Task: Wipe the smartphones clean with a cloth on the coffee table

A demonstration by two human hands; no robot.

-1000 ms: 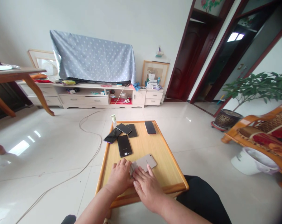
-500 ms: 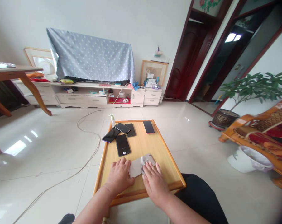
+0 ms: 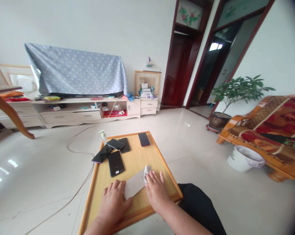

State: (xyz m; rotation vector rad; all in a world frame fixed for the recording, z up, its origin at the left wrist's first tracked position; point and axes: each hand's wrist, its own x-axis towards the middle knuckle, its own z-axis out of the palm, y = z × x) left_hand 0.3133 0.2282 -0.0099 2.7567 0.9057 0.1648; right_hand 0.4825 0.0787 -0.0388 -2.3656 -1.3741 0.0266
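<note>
I have the left hand (image 3: pixel 114 199) palm-down, thumb and fingers clasped on one end of the pale phone (image 3: pixel 135 186), and the right hand (image 3: pixel 157 189) slanting over the grey cloth (image 3: pixel 146 171), whether pinching it I can't tell. A black phone (image 3: pixel 116 164) sits just beyond the left grip, bare table (image 3: pixel 139 158) opens ahead of the right one, its right edge (image 3: pixel 164 160) near, and the pale phone lies between both.

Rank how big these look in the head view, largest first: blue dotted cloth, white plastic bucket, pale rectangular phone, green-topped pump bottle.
1. Blue dotted cloth
2. White plastic bucket
3. Pale rectangular phone, partly covered
4. Green-topped pump bottle
</note>
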